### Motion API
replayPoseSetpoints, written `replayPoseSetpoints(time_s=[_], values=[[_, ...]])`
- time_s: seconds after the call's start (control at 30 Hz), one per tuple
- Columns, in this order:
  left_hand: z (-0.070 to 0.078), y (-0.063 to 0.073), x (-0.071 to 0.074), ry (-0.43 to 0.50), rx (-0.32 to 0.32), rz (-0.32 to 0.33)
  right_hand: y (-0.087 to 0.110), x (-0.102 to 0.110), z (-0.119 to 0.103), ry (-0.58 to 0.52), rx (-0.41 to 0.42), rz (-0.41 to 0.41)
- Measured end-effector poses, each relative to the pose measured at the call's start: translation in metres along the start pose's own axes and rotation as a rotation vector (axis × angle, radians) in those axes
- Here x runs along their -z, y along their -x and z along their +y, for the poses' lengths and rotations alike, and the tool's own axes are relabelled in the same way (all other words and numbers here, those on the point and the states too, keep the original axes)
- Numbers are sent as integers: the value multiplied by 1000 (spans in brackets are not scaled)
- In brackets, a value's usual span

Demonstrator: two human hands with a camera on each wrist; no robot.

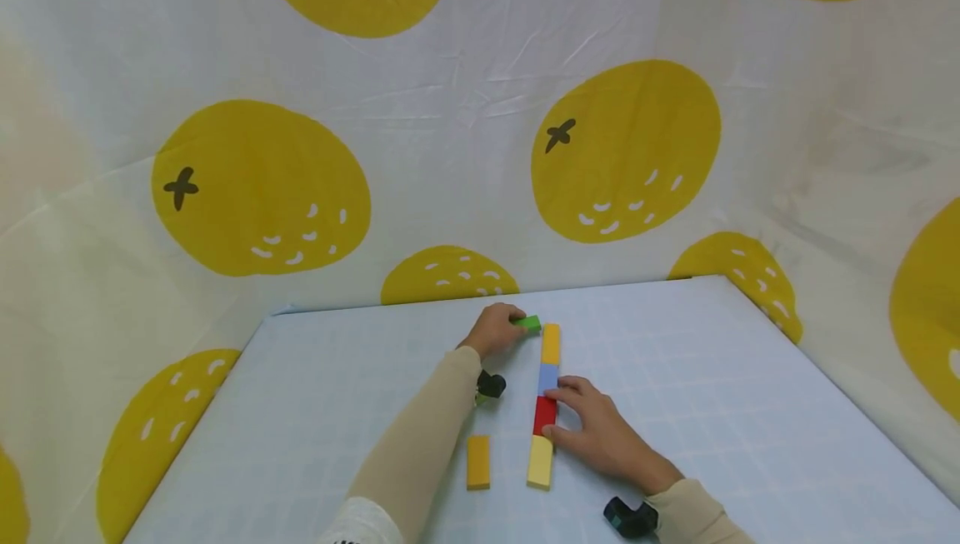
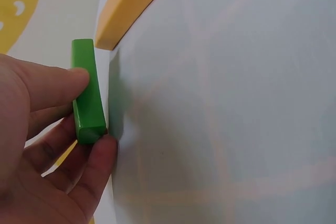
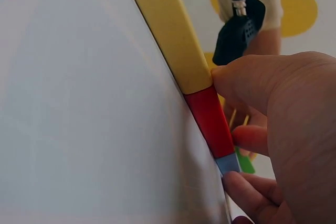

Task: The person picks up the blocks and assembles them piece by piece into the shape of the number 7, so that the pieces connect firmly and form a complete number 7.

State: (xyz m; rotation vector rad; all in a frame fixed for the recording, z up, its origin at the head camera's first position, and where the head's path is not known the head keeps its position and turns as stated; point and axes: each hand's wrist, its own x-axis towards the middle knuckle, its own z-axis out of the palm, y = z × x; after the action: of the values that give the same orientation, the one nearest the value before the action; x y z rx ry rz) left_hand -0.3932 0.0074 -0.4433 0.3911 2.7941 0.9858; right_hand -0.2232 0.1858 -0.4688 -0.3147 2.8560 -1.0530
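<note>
In the head view my left hand is at the far end of a row of blocks. It pinches a green block between thumb and fingers, just above the cloth and apart from the row. The row runs away from me: pale yellow block, red block, blue block, then orange-yellow block, end to end. My right hand rests against the row's right side. Its thumb touches near the yellow-red joint, and its fingertips touch the red and blue blocks.
A separate orange block lies left of the row, near my left forearm. Pale checked cloth covers the table. Behind it hangs a white curtain with yellow fruit prints. Dark devices sit at both wrists.
</note>
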Motion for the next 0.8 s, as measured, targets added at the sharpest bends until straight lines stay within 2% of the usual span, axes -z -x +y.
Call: replayPoseSetpoints(time_s=[0.17,0.43,0.63,0.8], values=[[1,-5,-3,-15,11,17,-1,-2,1,15,3,6],[12,-14,-5,-70,21,33,-1,-1,2,11,4,10],[16,-16,-10,-81,7,49,-2,-2,3,9,-5,-3],[19,-16,-8,-82,14,60,-2,-1,3,6,13,2]])
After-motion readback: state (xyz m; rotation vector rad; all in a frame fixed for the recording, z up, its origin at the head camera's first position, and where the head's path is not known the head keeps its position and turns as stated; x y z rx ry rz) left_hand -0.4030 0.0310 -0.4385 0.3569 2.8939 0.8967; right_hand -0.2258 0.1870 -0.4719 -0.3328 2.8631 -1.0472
